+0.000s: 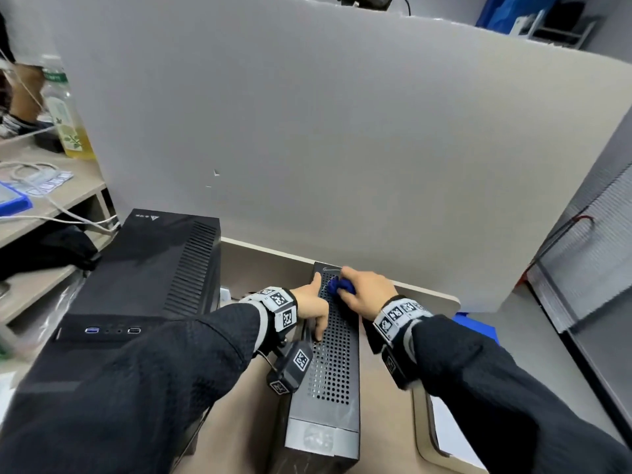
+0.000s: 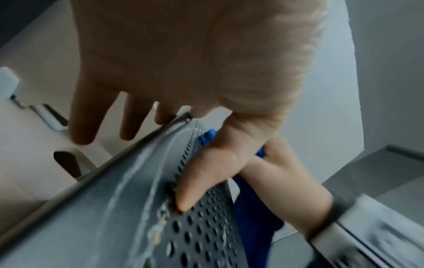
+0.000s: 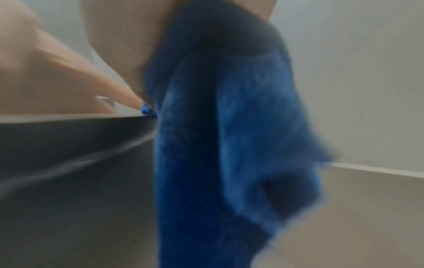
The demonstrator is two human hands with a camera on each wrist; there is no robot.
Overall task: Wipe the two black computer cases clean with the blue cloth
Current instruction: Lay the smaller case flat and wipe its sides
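Low in the centre of the head view, the right hand [image 1: 367, 292] bunches the blue cloth [image 1: 340, 287] against the slim perforated case [image 1: 333, 364], scrubbing its far end. To steady it, the left hand [image 1: 313, 302] rests nearly flat along its left edge, holding nothing. Left of centre, the larger case [image 1: 143, 268] stands untouched.

Blue cloth [image 3: 229, 145] blurred, mostly hidden under hands [image 1: 367, 294].

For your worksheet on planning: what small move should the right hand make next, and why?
Probably draw the blue cloth toward the person along the slim case: the right hand grips it at the far end, the left hand steadies the case, and the perforated top nearer lies uncovered.
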